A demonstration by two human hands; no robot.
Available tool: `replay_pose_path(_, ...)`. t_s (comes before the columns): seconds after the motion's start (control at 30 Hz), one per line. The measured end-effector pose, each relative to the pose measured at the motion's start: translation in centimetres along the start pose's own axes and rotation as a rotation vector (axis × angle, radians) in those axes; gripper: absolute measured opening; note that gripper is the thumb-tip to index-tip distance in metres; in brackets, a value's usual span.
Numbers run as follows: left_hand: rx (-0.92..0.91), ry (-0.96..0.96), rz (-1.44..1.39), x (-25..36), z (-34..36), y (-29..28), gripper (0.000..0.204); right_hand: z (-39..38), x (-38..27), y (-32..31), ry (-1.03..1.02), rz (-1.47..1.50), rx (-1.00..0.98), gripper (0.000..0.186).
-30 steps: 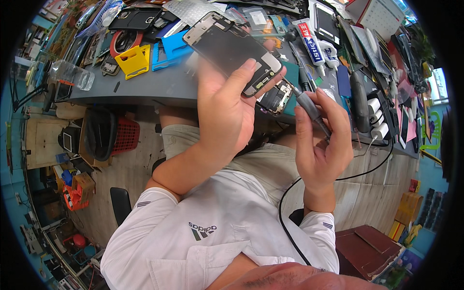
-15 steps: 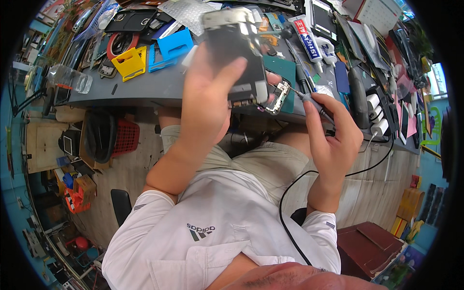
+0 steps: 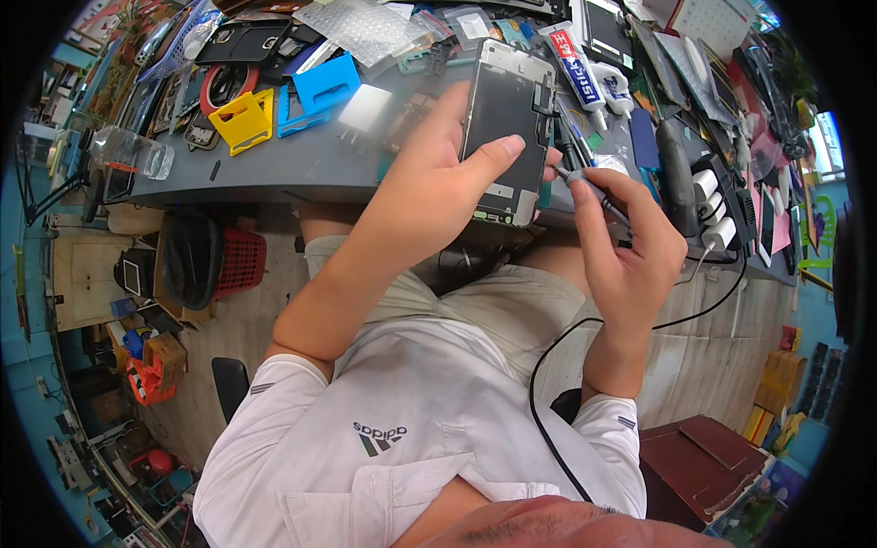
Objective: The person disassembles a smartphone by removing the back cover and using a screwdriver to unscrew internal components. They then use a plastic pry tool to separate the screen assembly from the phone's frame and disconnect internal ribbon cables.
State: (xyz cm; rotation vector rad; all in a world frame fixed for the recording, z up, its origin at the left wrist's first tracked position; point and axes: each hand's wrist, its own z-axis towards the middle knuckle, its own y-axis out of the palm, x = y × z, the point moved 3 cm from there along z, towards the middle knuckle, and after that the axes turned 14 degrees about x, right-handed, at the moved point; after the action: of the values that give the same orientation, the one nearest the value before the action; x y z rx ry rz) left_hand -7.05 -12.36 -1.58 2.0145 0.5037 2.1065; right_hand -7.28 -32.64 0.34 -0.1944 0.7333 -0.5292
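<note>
My left hand (image 3: 437, 183) grips a phone display panel (image 3: 508, 123), dark-backed with metal brackets, and holds it tilted above the front edge of the desk. The thumb lies across the panel's dark face, and fingertips show past its right edge. Whatever is behind the panel is hidden. In my right hand (image 3: 630, 228), a slim grey pen-shaped screwdriver (image 3: 598, 194) is pinched between thumb and forefinger. Its tip sits close to the panel's right edge, by the left fingertips; whether it touches anything cannot be made out.
A yellow phone stand (image 3: 243, 121) and a blue one (image 3: 325, 84) are on the grey desk (image 3: 274, 164). A glue tube (image 3: 575, 71) lies beyond my right hand. White chargers (image 3: 718, 233) fill a power strip at right, with a black cable (image 3: 533, 393) crossing my shirt.
My left hand has moved the display panel to the right and steadied it, now covering the opened phone body seen before. The screwdriver hand has hardly moved.
</note>
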Motion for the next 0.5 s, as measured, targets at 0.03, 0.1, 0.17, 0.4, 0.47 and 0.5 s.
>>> replay_pose_path(0.03, 0.003, -0.005, 0.003, 0.0, 0.1, 0.0, 0.041, 0.0, 0.0, -0.1, -0.005, -0.005, 0.006, 0.019)
replay_pose_path(0.1, 0.012, -0.013, 0.008, 0.0, 0.3, 0.0, 0.040, 0.1, 0.0, -0.3, -0.005, -0.003, 0.024, 0.018)
replay_pose_path(0.17, 0.023, -0.021, 0.014, 0.1, 0.5, -0.1, 0.040, 0.2, 0.0, -0.5, 0.004, 0.005, 0.041, 0.017)
replay_pose_path(0.4, 0.037, -0.046, -0.053, -0.1, 0.8, -0.2, 0.039, 0.4, 0.1, -1.0, 0.022, 0.023, 0.089, 0.017)
replay_pose_path(0.47, 0.032, -0.040, -0.067, -0.2, 1.0, -0.3, 0.038, 0.4, 0.1, -1.0, 0.043, 0.029, 0.093, 0.016)
replay_pose_path(0.5, 0.034, -0.044, -0.072, -0.2, 1.0, -0.3, 0.039, 0.4, 0.0, -1.1, 0.061, 0.035, 0.093, 0.016)
